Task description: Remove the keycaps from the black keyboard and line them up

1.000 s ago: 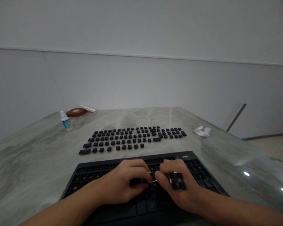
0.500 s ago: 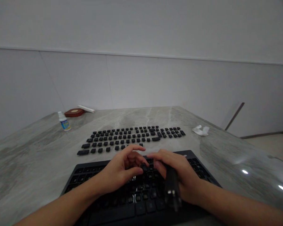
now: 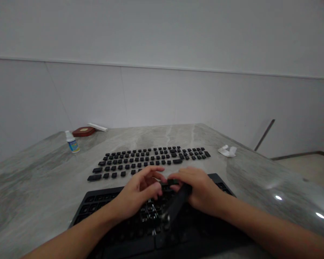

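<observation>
A black keyboard base [image 3: 97, 205] lies at the near edge of the marble table [image 3: 37, 187], its middle switches bare. My left hand [image 3: 139, 194] and my right hand [image 3: 203, 190] meet above its top rows. Between their fingertips is a long black keycap [image 3: 169, 183]; my left thumb and fingers pinch its left end and my right fingertips touch its right end. My right hand also grips a black keycap puller [image 3: 175, 205], which slants down and left toward me. Rows of loose black keycaps [image 3: 148, 158] lie on the table just beyond the keyboard.
A small white bottle with a blue label [image 3: 71, 142] stands at the far left. Behind it lie a red-brown box [image 3: 83, 131] and a white strip [image 3: 97, 127]. A crumpled white tissue [image 3: 227, 151] sits far right, near the table's right edge. A white wall stands behind.
Both hands have moved from the keyboard's middle up toward its top rows. The puller has swung from upright in my right hand to slanting down-left, and a long keycap now shows between my fingertips.
</observation>
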The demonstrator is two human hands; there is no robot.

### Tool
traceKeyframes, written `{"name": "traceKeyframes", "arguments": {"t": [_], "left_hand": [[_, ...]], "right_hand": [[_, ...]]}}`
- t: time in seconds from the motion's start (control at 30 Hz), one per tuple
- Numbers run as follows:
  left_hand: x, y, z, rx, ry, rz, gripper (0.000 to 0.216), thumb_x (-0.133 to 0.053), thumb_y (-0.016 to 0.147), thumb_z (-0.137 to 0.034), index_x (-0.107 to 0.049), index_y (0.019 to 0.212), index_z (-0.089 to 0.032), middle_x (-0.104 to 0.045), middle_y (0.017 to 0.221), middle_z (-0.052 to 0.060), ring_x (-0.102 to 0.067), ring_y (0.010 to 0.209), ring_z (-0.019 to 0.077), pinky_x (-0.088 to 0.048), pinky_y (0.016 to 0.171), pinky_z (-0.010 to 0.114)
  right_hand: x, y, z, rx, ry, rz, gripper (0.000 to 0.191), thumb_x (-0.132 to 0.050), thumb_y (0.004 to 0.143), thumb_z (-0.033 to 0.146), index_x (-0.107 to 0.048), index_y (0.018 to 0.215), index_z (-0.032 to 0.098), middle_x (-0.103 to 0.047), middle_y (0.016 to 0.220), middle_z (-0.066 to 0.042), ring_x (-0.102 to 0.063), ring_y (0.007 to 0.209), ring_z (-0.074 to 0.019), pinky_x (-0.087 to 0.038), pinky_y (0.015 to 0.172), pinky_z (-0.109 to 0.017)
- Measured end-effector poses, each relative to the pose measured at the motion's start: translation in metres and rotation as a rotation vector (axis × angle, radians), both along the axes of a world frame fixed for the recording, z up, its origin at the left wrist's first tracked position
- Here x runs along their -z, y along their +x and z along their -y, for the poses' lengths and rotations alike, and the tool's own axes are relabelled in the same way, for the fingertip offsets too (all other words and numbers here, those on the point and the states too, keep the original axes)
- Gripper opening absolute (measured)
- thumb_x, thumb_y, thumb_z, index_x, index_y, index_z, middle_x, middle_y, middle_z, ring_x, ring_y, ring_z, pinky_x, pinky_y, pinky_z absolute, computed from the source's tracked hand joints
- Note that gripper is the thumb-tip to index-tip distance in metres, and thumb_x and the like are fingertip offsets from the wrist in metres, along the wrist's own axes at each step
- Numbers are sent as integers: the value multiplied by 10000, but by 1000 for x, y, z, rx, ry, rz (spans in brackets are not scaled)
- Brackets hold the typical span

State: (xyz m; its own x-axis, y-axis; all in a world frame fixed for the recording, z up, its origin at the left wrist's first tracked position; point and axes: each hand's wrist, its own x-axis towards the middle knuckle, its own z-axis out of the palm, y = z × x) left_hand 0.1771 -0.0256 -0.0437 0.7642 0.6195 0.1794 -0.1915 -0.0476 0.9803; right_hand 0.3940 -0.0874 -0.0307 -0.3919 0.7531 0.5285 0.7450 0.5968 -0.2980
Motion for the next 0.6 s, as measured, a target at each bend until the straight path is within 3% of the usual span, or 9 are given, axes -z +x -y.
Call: {"name": "traceKeyframes", "arguments": {"t": [0.07, 0.13, 0.23, 0.43, 0.6], "left_hand": [[-1, 1, -4, -71, -169, 119, 412, -553, 918, -432, -540, 1204, -137, -593, 1044, 127, -573, 815, 196, -455, 670, 310], [-3, 1, -8, -116, -344, 211, 416, -499, 932, -444, -552, 1173, -109, -594, 992, 133, -569, 793, 208, -452, 645, 313], [-5, 1, -11, -155, -494, 279, 429, -454, 941, -447, -555, 1142, -81, -597, 931, 138, -549, 736, 201, -441, 617, 308], [-9, -2, -13, -233, -619, 349, 420, -461, 923, -438, -568, 1106, -75, -595, 869, 129, -553, 710, 207, -443, 601, 309], [-14, 0, -13, -293, -655, 351, 380, -419, 946, -396, -567, 1086, -75, -580, 841, 115, -537, 665, 187, -442, 576, 297]], "right_hand": [[-10, 10, -20, 154, -156, -7, 265, -655, 748, 146, -726, 1002, 173, -697, 732, -31, -603, 632, -150, -403, 634, -256], [-16, 17, -42, 214, -296, 36, 245, -637, 763, 162, -748, 980, 191, -726, 800, -32, -639, 693, -155, -420, 660, -242], [-15, 19, -66, 232, -322, 76, 206, -660, 734, 189, -769, 909, 180, -728, 771, -42, -654, 708, -177, -427, 665, -245], [8, 16, -76, 292, -354, 98, 270, -631, 738, 211, -775, 967, 201, -737, 797, -58, -673, 757, -205, -443, 681, -251], [11, 18, -76, 308, -383, 120, 232, -631, 749, 271, -776, 926, 232, -715, 734, -36, -655, 717, -191, -415, 641, -248]]}}
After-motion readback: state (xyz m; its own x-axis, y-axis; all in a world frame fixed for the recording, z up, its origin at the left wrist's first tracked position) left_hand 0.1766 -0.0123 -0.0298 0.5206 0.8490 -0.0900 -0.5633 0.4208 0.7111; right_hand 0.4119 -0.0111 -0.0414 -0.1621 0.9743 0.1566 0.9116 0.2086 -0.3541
